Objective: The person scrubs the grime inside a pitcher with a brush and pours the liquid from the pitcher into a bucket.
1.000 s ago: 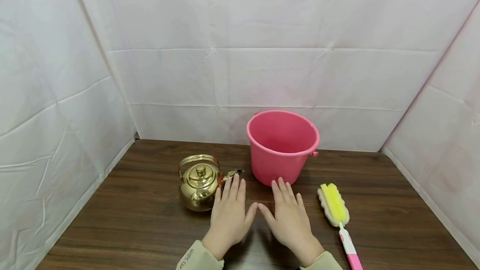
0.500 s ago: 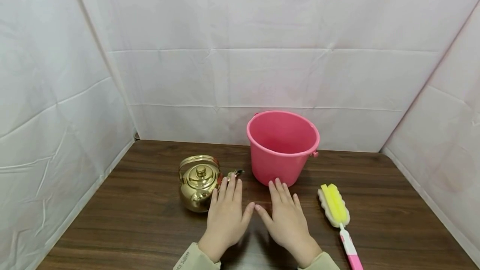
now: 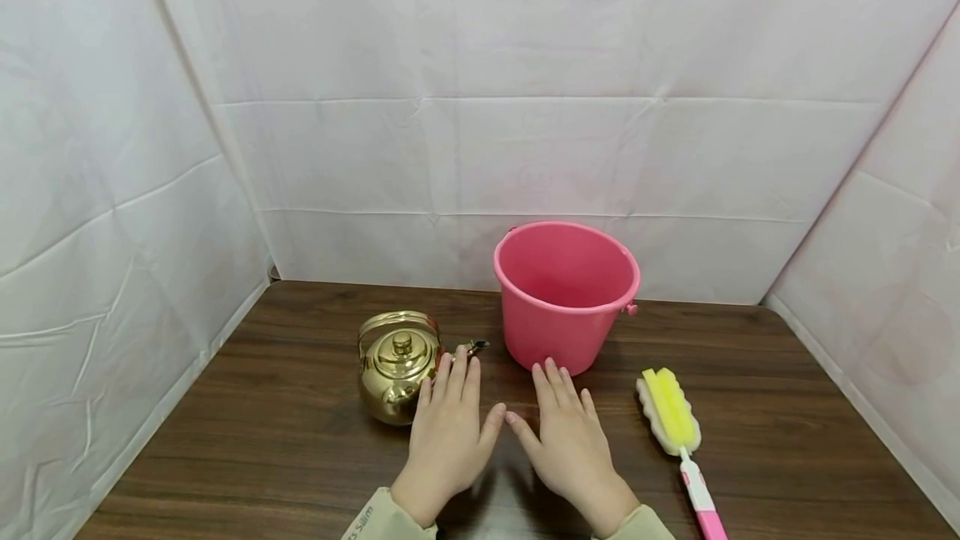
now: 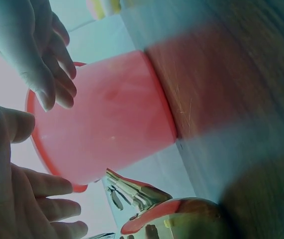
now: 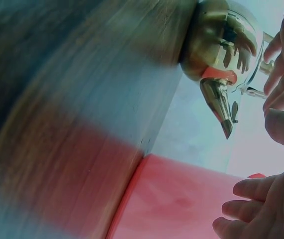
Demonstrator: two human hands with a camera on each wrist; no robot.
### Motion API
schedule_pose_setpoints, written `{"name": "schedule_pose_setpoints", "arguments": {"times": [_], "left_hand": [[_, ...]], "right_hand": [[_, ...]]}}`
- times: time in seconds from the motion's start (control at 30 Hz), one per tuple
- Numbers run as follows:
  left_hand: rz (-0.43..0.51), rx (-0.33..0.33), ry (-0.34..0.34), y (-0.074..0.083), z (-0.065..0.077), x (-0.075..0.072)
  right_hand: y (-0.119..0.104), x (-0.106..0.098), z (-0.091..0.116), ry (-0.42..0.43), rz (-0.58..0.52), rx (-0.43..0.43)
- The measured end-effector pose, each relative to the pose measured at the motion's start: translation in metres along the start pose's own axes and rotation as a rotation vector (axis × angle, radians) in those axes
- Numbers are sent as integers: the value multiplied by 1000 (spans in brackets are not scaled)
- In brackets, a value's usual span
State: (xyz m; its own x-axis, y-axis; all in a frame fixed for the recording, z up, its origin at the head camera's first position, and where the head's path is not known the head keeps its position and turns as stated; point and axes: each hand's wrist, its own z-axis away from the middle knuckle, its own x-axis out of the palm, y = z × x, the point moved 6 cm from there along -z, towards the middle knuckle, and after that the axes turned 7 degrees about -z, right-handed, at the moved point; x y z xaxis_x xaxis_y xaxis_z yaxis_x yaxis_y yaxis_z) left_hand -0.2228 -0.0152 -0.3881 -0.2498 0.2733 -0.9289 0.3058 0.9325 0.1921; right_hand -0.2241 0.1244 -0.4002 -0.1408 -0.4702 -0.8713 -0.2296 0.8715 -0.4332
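Note:
My left hand [image 3: 447, 440] and right hand [image 3: 572, 444] hover side by side above the table, palms down, fingers straight, holding nothing. Their thumb tips nearly meet. A shiny gold-coloured kettle [image 3: 399, 382] stands beside the left hand; its spout points right and the left fingers partly cover it in the head view. Behind the right fingertips a pink bucket [image 3: 555, 332] stands upright. Both wrist views show space between the hands and the tabletop, with the bucket [image 4: 102, 119] and the kettle [image 5: 221, 45] beyond. A sponge bottle brush [image 3: 670, 415] lies right of the right hand.
The dark wood-grain table [image 3: 247, 432] carries all these things. White cloth walls [image 3: 480, 157] enclose it at the back and on both sides. The brush's pink and white handle runs off the bottom of the head view.
Both hands have drifted slightly left and a little nearer to me, thumbs still close together. Kettle, bucket and brush stay in place.

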Motion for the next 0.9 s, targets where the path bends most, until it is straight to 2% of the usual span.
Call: {"name": "schedule_pose_setpoints", "arguments": {"times": [0.9], "left_hand": [[23, -18, 6, -7, 3, -3]], "right_hand": [[-6, 6, 3, -25, -42, -10]]}}
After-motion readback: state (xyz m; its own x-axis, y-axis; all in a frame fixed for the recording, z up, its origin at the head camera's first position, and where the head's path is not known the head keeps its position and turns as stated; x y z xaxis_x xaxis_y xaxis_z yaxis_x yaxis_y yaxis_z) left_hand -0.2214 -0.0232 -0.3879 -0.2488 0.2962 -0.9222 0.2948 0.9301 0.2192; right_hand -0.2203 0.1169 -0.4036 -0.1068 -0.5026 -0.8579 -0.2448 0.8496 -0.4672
